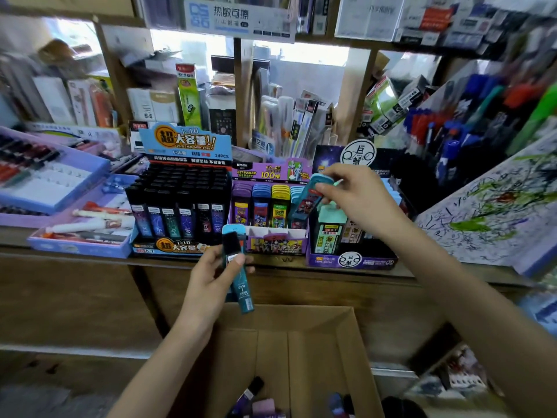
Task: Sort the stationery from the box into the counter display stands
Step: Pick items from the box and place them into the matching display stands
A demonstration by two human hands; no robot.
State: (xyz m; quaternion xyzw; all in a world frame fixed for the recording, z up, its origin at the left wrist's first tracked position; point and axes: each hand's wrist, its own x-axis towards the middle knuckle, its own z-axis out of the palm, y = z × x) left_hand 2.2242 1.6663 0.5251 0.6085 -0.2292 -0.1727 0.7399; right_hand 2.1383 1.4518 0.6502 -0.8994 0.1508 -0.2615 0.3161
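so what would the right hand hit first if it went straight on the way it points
Probably the blue row of cases at the right end of the purple display stand: the blue lead case in the right hand slants down-left toward it. Depth is unclear from this view.

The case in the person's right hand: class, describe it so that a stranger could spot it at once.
Find the purple display stand in the middle of the counter. At its right end the right hand pinches a blue-capped case. Unlike its upright neighbours, it leans and stands above the row.
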